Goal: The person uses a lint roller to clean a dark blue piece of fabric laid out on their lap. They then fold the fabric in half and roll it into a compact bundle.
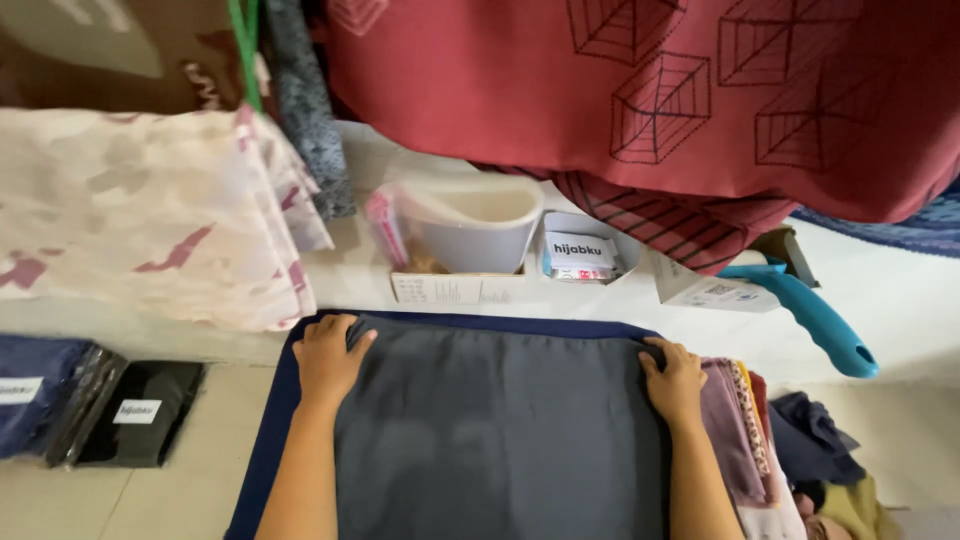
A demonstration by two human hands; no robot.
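White tabletop runs across the frame's middle, with a maroon patterned cloth (700,90) hanging over the top. You have a grey fabric piece (500,430) spread flat at lower centre on a navy mat (268,420); it looks smooth, matte and squarely laid, its far edge straight. Your left hand (328,358) pinches its upper left corner, fingers curled over the edge, and your right hand (674,380) grips the upper right corner likewise. Judging by that, spreading seems done and any folding not begun. A teal-handled tool (815,318) lies at right.
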